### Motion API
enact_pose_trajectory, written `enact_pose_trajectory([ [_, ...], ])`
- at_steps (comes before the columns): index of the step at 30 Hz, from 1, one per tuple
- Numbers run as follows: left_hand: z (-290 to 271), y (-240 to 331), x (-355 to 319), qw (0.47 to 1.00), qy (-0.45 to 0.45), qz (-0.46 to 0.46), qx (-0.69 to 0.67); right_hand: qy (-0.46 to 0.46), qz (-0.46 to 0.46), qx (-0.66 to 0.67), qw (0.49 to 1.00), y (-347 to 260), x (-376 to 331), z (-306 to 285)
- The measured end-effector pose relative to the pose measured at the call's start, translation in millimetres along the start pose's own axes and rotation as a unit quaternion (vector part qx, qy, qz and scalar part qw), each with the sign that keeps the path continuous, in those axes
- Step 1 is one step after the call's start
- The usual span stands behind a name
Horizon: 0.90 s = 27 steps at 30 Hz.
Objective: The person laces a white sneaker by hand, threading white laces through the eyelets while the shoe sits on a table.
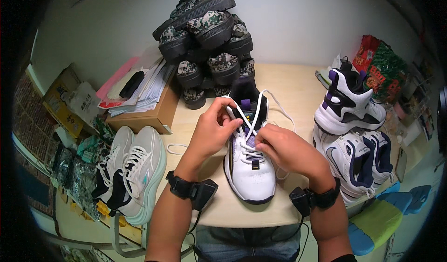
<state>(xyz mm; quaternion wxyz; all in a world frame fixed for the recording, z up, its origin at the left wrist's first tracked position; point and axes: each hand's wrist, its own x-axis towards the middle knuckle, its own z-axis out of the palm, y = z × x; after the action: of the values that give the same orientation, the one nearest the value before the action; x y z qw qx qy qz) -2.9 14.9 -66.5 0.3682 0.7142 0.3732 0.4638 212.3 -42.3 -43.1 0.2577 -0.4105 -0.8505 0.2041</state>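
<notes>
Sneaker (252, 180) before stacked camouflage shoes (212, 31)

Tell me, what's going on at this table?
A person is working on the white lace of a white shoe on the table. The left hand is beside the shoe's opening, the right hand across from it. Lower rows are threaded; above, the lace runs loose. Camouflage-patterned shoes are stacked behind.

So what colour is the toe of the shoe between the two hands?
The shoe's toe is white; it shows best in the head view.
</notes>
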Motion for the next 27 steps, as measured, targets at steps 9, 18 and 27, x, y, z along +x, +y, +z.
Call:
enact_pose_trajectory([
  [9, 3.4, -2.1, 4.6, 0.994, 0.103, 0.004, -0.025, 0.047, 0.031, 0.031, 0.998, -3.5, -1.3, -1.8],
  [18, 3.5, -4.9, 1.7, 0.998, 0.052, 0.005, -0.017, 0.111, 0.114, 0.131, 0.979, 14.7, -5.5, -21.5],
  [27, 7.9, -10.0, 2.4, 0.988, 0.080, 0.070, 0.110, 0.051, 0.156, 0.060, 0.985, 12.3, -3.0, -10.9],
])
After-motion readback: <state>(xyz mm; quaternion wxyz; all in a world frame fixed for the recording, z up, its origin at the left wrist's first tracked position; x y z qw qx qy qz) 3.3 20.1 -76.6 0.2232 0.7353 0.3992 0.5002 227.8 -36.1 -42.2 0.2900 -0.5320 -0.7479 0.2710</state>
